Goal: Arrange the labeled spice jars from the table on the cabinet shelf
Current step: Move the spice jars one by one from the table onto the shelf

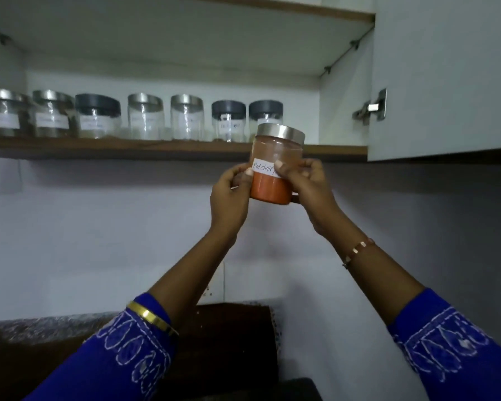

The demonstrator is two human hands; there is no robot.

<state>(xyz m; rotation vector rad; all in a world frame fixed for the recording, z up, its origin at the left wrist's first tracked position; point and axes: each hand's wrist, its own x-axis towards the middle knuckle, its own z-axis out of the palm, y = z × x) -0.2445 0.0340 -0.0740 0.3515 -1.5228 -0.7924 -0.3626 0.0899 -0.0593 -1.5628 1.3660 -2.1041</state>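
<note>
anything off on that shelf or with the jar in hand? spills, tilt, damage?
Nothing stands out. Seven jars stand upright in a row on the shelf. The red chilli jar is held slightly tilted between the left hand and right hand, lid on, no spill visible. The shelf jars' labels are too blurred to read.

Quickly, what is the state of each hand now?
Left hand: grips the red chilli jar.
Right hand: grips the same jar.
</note>
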